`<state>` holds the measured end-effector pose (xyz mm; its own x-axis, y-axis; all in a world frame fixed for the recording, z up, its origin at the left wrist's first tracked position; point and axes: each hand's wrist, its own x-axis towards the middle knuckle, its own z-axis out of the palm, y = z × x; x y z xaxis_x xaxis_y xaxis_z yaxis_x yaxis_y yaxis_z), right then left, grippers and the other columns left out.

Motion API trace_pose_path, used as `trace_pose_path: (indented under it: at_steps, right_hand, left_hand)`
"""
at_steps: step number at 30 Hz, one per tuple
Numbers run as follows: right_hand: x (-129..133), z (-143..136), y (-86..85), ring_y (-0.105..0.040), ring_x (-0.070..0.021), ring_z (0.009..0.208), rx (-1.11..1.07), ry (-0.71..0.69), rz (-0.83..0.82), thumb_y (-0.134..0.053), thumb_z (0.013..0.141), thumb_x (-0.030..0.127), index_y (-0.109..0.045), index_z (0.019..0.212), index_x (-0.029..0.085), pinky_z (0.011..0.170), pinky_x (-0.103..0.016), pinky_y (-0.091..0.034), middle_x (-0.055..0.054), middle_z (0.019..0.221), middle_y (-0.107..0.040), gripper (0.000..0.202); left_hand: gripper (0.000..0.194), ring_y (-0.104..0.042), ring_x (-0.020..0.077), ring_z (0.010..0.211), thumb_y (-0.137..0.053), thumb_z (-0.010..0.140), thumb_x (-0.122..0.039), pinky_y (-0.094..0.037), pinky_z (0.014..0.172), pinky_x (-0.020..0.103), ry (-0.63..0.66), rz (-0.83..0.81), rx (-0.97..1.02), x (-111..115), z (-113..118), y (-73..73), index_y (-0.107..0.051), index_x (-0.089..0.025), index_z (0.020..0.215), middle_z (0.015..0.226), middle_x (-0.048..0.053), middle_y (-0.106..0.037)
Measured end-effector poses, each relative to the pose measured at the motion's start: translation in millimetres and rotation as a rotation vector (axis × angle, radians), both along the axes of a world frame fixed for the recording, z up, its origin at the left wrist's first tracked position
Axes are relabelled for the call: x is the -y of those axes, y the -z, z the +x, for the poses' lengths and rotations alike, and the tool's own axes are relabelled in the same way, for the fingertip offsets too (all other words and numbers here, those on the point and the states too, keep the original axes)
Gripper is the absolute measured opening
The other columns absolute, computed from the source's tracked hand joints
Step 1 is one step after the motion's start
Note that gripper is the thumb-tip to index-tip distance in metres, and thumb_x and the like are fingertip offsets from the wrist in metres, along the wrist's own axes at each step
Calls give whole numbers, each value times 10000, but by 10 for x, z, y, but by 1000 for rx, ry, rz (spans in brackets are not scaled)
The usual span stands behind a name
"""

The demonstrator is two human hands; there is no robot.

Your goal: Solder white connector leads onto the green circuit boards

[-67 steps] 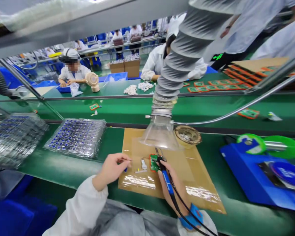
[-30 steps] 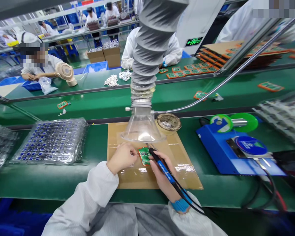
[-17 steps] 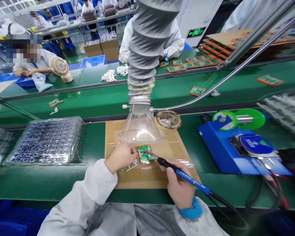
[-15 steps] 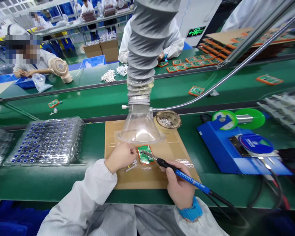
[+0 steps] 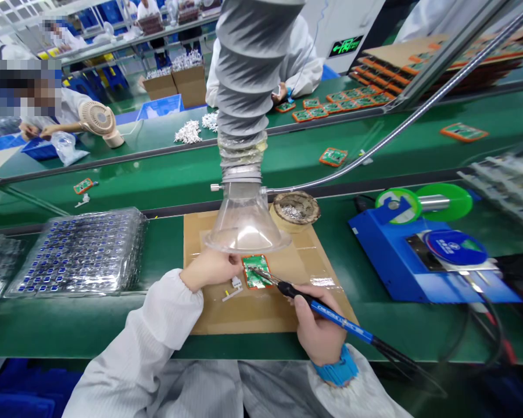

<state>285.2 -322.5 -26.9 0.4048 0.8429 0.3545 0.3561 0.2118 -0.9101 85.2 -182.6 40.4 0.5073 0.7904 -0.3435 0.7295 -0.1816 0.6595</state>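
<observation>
My right hand point(image 5: 320, 325) is closed around a blue and black soldering iron point(image 5: 331, 314), whose tip lies over a green circuit board point(image 5: 256, 268) with an orange edge. The board rests on a brown cardboard sheet point(image 5: 218, 316). At the board's left edge my left hand point(image 5: 211, 268) is closed with its fingertips pinched together; whatever they hold is too small to make out. Just below those fingers lies a small white connector piece point(image 5: 232, 290) with a yellow spot. A clear fume hood point(image 5: 248, 223) hangs right above the board and covers part of the left hand's surroundings.
Behind the hood stands a round bowl of solder scraps point(image 5: 296, 209). A blue solder feeder point(image 5: 392, 249) with a green reel is on the right. Stacked clear trays point(image 5: 78, 249) are on the left. Boards lie on the green conveyor point(image 5: 165, 180); co-workers sit beyond it.
My left hand has shifted slightly up and flattened, showing more of the white connector piece. The iron tip stays on the board. Boards on the conveyor have slid left.
</observation>
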Motion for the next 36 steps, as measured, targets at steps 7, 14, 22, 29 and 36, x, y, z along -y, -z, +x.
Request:
trace_pose_path:
  at_steps: [7,14,22,29,36]
  right_hand:
    - [7,7,31,-705,-191,708,-23,-10,0,-652,924,271,-698,946,233,611,-289,-569,-38,831,-714,63]
    - [-2,-1,0,-714,-199,735,25,-70,14,-655,918,245,-697,949,240,633,-297,-582,-40,845,-722,53]
    - [-19,-20,-13,-731,-197,753,122,-89,0,-669,911,246,-695,964,248,654,-284,-588,-28,855,-748,59]
    - [-27,-49,-42,-730,-197,716,175,-80,-21,-660,918,294,-696,947,239,633,-299,-588,-39,837,-755,72]
    - [-22,-66,-78,-740,-201,707,226,-53,14,-650,909,304,-693,928,242,629,-307,-593,-45,832,-760,79]
  left_hand:
    - [95,-565,139,720,-592,771,-143,-413,706,259,106,-58,-132,-74,79,-80,-617,-182,688,741,-12,-651]
    - [86,-549,135,708,-600,724,-109,-408,692,244,112,-61,-140,-131,73,-94,-617,-179,677,702,-21,-623]
    - [83,-557,134,715,-594,735,-108,-421,702,237,119,-71,-145,-126,88,-102,-604,-176,687,714,-21,-630]
    - [98,-591,164,764,-605,715,-168,-458,737,245,91,-75,-125,-141,82,-67,-689,-200,753,714,-11,-663]
    - [73,-607,169,771,-623,718,-170,-461,753,253,106,-111,-123,-143,84,-101,-690,-199,726,731,-10,-679]
